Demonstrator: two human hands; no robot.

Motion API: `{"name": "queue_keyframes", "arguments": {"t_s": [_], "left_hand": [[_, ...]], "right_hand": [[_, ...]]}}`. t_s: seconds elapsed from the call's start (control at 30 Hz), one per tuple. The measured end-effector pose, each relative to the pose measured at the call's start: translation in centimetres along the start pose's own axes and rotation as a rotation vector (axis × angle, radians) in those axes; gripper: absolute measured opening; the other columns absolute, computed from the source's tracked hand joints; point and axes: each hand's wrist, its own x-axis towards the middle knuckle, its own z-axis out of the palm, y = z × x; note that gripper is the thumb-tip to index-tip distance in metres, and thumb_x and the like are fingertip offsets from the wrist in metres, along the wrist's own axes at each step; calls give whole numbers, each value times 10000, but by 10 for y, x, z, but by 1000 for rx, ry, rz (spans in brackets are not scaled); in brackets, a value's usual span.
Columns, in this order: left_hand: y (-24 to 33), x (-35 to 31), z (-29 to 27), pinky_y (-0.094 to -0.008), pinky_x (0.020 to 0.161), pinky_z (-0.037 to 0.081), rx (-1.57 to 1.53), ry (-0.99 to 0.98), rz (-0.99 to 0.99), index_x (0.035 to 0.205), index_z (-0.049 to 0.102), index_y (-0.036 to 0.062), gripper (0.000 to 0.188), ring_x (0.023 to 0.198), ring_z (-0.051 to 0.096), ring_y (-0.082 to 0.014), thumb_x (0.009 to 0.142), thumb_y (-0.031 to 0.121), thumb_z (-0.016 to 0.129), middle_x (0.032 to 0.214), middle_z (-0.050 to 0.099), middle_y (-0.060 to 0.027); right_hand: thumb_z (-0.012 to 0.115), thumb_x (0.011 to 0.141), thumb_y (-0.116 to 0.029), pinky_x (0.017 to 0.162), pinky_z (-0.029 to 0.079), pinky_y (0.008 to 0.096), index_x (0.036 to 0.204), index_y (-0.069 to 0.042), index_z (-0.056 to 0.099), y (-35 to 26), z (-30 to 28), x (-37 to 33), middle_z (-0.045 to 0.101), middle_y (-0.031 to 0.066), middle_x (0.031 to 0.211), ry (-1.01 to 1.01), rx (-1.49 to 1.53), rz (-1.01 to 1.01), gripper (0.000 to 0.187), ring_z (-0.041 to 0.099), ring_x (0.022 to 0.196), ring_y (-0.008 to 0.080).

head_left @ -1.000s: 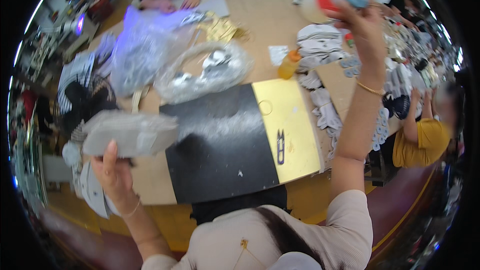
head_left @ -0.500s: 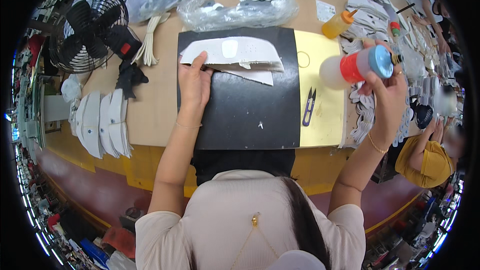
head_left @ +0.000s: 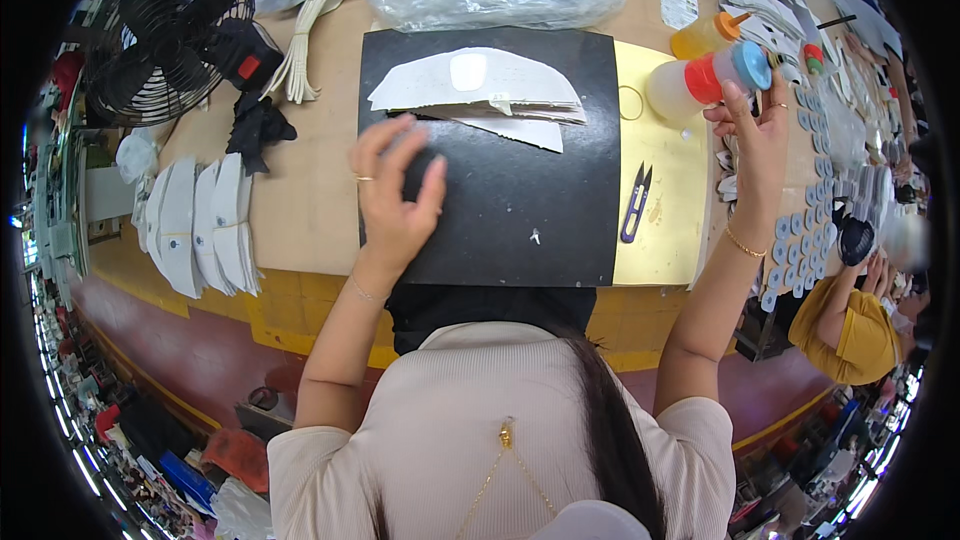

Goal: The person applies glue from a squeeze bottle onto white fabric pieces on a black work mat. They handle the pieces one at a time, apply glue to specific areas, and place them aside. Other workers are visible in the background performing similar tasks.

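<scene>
A stack of white curved cut pieces lies on the black mat, with a small white rounded patch on top. Just below its left end is my left hand, open and holding nothing, its fingers bent and apart. My right hand has thumb and fingers around the blue cap of a translucent bottle with a red band. That bottle leans in view over the yellow sheet, beside an orange-capped bottle of yellow liquid. Purple-handled thread snips rest on the sheet.
A black fan stands at the far left, near a black cloth and bundled white pieces. Plastic bags line the back. Grey-blue rings lie at right, where a person in a yellow top sits.
My left hand has let go of the white stack, which now lies on the mat, and drawn back toward me. My right hand has moved the bottle away from me, toward the yellow bottle.
</scene>
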Motion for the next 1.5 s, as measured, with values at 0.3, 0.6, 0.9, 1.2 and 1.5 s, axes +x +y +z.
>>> {"name": "queue_keyframes", "arguments": {"t_s": [0.3, 0.6, 0.9, 1.2, 1.5], "left_hand": [[48, -19, 21, -414, 955, 339, -141, -648, 136, 963, 674, 93, 343, 1105, 476, -271, 709, 279, 809, 1102, 555, -70], [54, -25, 31, -402, 931, 304, -87, -604, 2, 900, 670, 94, 132, 1071, 476, -248, 802, 156, 731, 1040, 546, -43], [57, -7, 19, -355, 893, 361, -282, -599, -196, 927, 682, 52, 97, 964, 550, -227, 866, 117, 642, 972, 609, -55], [79, 42, 28, -338, 810, 432, -455, -501, -23, 926, 679, 32, 96, 871, 591, -236, 843, 77, 665, 919, 631, -71], [94, 107, 64, -342, 789, 448, -468, -497, 181, 990, 658, 39, 150, 869, 592, -263, 856, 105, 655, 948, 623, -99]], "right_hand": [[715, 857, -182, 561, 486, 191, 1381, -43, 431, 1, -15, -19, 476, 187, 1356, 79, 13, -69, 611, 672, 705, 137], [694, 873, -170, 569, 478, 187, 1320, -12, 488, -4, -21, -38, 541, 137, 1297, 121, 42, -52, 516, 651, 706, 111], [682, 888, -140, 593, 461, 188, 1221, 2, 557, -19, -22, -25, 604, 89, 1178, 213, 62, -117, 383, 604, 731, 71], [717, 855, -126, 675, 481, 190, 1160, -50, 650, -41, -14, 16, 656, 16, 963, 185, -296, -368, 321, 585, 790, 51], [694, 862, -119, 643, 496, 216, 1077, -25, 686, -40, -13, 18, 660, 47, 934, 199, -216, -334, 234, 624, 729, 88]]}}
